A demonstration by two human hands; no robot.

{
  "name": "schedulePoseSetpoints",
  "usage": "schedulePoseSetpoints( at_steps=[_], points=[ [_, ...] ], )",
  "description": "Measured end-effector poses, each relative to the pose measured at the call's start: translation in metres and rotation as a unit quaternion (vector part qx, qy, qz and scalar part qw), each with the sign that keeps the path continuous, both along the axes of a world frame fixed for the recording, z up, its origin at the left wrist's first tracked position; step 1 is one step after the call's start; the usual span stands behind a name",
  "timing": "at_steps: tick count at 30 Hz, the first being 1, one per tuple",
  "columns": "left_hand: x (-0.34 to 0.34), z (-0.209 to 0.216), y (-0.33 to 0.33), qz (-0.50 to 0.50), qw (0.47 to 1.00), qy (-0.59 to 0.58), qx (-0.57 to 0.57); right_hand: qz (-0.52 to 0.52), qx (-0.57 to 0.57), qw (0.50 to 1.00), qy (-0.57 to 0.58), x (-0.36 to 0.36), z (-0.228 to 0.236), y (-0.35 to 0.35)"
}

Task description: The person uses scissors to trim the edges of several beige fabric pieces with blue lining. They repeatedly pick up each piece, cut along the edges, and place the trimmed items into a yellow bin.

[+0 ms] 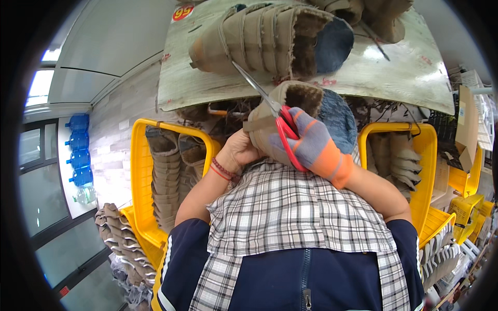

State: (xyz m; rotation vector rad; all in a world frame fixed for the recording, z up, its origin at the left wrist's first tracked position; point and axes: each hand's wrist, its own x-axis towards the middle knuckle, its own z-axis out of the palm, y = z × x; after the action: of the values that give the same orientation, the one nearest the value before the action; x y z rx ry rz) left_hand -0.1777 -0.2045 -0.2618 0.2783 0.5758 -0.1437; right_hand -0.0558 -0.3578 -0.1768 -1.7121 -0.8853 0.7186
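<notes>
My left hand (241, 149), bare with red bead bracelets at the wrist, grips the side of a brown fur-lined shoe upper (263, 139) close to my apron. A dark blue-grey fuzzy piece (337, 118) shows at the upper's right end, and a short strap sticks out at its left. My right hand (319, 147), in a grey and orange glove, is closed around the red handles of a pair of scissors (284, 140). The metal blades point up and left, above the upper, their tips in front of the stack of nested uppers (254, 41) on the table.
The pale worktable (192, 88) stands ahead, with more brown uppers (389, 23) at its far right. Yellow baskets (137, 181) (428, 176) holding stacked uppers flank me. Blue water bottles (79, 140) line the left wall. A cardboard box (465, 127) stands at the right.
</notes>
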Motion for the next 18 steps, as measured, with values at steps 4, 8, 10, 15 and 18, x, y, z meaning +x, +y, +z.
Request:
schedulePoseSetpoints(
  at_steps=[4,8,10,15,18],
  points=[
    [-0.018,-0.019,0.018,-0.049,0.998,0.005,0.044,0.014,0.002,0.997,0.074,0.003,-0.027,0.018],
    [-0.028,-0.023,0.03,0.031,0.998,0.062,0.013,-0.072,-0.016,0.996,0.044,0.046,-0.05,-0.013],
    [-0.05,-0.071,0.05,0.019,1.0,0.0,0.003,-0.023,-0.124,0.984,-0.127,0.066,-0.047,-0.033],
    [-0.053,-0.08,0.047,0.069,0.996,0.041,0.044,0.122,-0.145,0.896,-0.402,0.078,-0.025,-0.038],
    [-0.053,-0.075,0.046,0.066,0.997,0.013,0.037,0.183,-0.167,0.867,-0.432,0.072,-0.02,-0.026]
  ],
)
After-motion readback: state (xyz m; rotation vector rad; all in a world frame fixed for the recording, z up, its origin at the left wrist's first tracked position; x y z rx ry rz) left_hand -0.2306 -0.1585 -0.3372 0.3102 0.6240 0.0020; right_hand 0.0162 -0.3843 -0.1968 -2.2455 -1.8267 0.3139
